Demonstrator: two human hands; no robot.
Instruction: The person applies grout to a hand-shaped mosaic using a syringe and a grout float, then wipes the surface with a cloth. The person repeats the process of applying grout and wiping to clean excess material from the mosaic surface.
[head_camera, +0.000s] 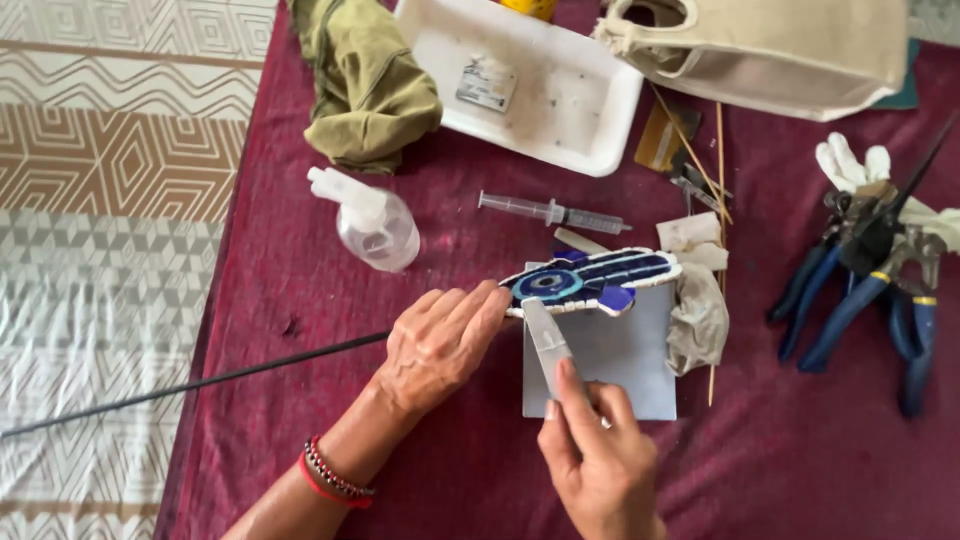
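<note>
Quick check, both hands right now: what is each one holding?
Left hand: closed on the end of the blue hand-shaped mosaic piece, steadying it.
Right hand: closed on a flat grey spatula, tip against the piece.

Mosaic piece (592, 279): hand-shaped, white rim, blue and dark-blue tiles w/ round eye motif near one end. Held on edge, tilted, long axis approx left-right, over a grey square tile (615, 365) lying flat on the table. Flat grey spatula (546, 340): narrow blade, tip touching the piece's lower edge, angled up-left.
</note>
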